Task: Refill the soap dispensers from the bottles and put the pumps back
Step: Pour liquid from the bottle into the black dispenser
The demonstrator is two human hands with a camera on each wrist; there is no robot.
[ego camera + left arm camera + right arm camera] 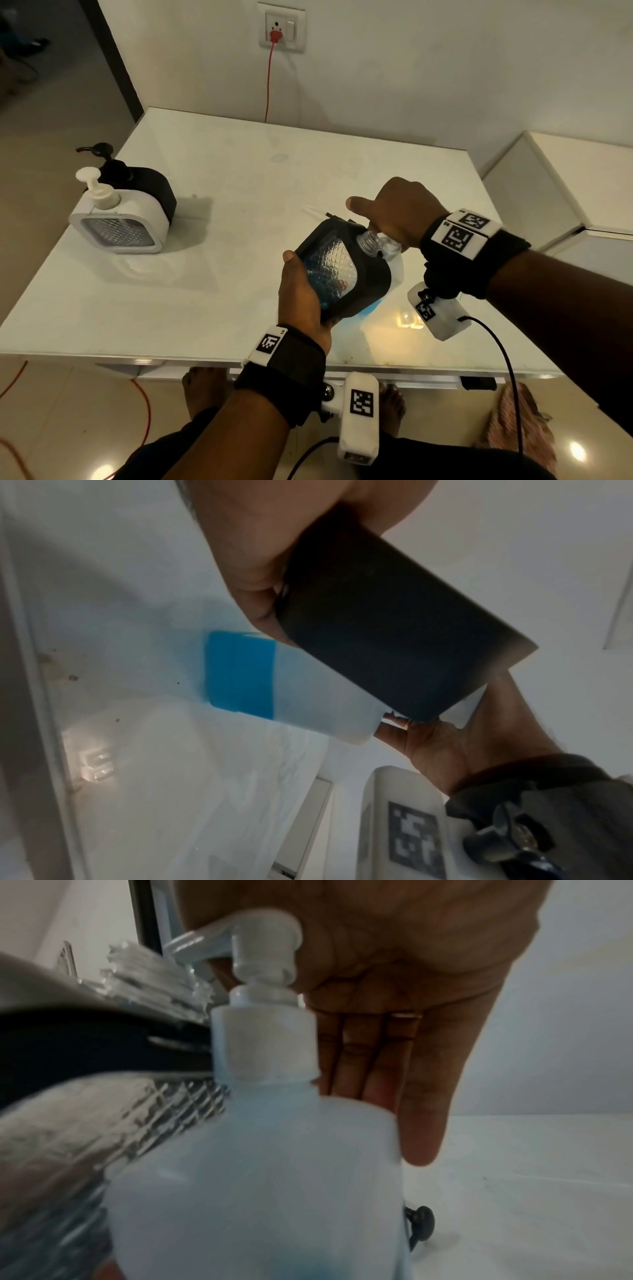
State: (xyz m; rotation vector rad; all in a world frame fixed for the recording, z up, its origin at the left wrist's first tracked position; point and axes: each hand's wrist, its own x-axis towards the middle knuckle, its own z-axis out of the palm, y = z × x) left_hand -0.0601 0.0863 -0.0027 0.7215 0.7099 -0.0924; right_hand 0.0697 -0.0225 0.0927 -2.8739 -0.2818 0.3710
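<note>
Both hands busy — left hand [301,291] grips black dispenser [342,270], right hand [397,212] presses bottle pump [263,947].

A: What fills the right wrist view?
B: A translucent white bottle [257,1191] with a white pump [263,961] on its neck, bluish at the bottom.
A: And the right hand [394,988]?
B: Behind the pump, palm facing the camera, fingers [421,1096] pointing down, straight.
A: On the left?
B: Blurred, probably a black dispenser [85,1047] with a diamond-textured clear panel, above a white desk [531,1191].
</note>
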